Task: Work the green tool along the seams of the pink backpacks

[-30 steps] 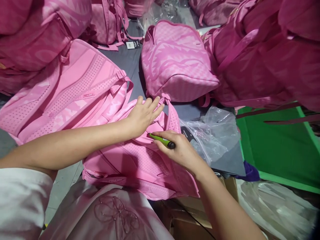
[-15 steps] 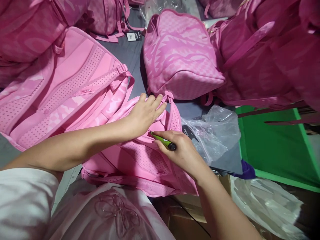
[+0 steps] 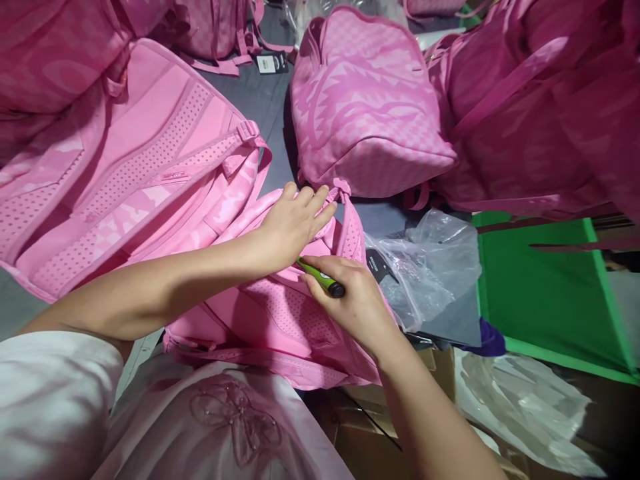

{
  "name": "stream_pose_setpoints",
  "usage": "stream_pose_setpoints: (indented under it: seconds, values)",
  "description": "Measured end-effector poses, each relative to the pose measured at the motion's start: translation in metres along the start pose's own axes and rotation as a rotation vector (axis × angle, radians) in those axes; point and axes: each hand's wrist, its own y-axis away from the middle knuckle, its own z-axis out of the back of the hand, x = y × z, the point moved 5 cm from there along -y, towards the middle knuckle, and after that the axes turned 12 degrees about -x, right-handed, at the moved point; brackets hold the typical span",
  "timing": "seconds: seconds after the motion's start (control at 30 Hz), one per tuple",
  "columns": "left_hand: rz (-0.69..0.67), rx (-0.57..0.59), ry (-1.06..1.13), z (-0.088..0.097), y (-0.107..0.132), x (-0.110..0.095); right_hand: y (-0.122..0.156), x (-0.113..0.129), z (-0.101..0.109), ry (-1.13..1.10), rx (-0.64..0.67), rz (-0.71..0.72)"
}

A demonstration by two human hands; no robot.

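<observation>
A pink backpack lies in front of me with its perforated padding facing up. My left hand rests on its upper part, fingers stretched out and slightly apart over the fabric. In my right hand is a green pen-shaped tool with a black end. Its far tip points toward the fabric beside my left palm and is hidden, so contact cannot be made out. A perforated strap runs just right of my left fingers.
Another pink backpack lies at left, and a shark-mouth patterned backpack sits beyond my hands. More pink bags are piled at right. Clear plastic wrapping lies next to a green fabric bin. Cardboard is below.
My right hand and the green tool have shifted slightly left and up. My left hand stays on the backpack. The view has tilted a little.
</observation>
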Motion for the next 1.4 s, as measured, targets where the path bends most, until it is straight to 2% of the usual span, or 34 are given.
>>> stream_pose_setpoints:
  seconds: [0.13,0.33,0.47,0.57,0.7,0.83,1.2,1.4]
  values:
    - [-0.005,-0.018,0.01,0.001,0.001,0.001,0.002,-0.001,0.001,0.057,-0.034,-0.029]
    - [0.002,-0.033,0.019,-0.001,0.002,0.002,0.004,-0.001,0.0,0.02,-0.045,-0.06]
    - [-0.005,-0.042,0.02,-0.001,0.003,0.001,0.009,-0.006,0.001,-0.155,-0.067,-0.145]
    - [0.0,-0.027,0.012,0.0,0.003,0.002,0.012,-0.011,0.001,-0.18,-0.093,-0.188]
    - [0.003,-0.035,0.001,-0.001,0.002,0.002,0.013,-0.012,0.0,-0.171,-0.138,-0.129]
    - [0.013,-0.044,0.024,-0.003,0.002,0.002,0.013,-0.011,0.002,-0.099,-0.116,-0.098]
    - [-0.005,-0.047,-0.001,-0.002,0.004,0.002,0.011,-0.008,0.002,-0.094,-0.093,-0.141]
    - [0.002,-0.11,0.011,0.0,0.008,0.0,0.012,-0.002,0.005,-0.03,-0.08,-0.128]
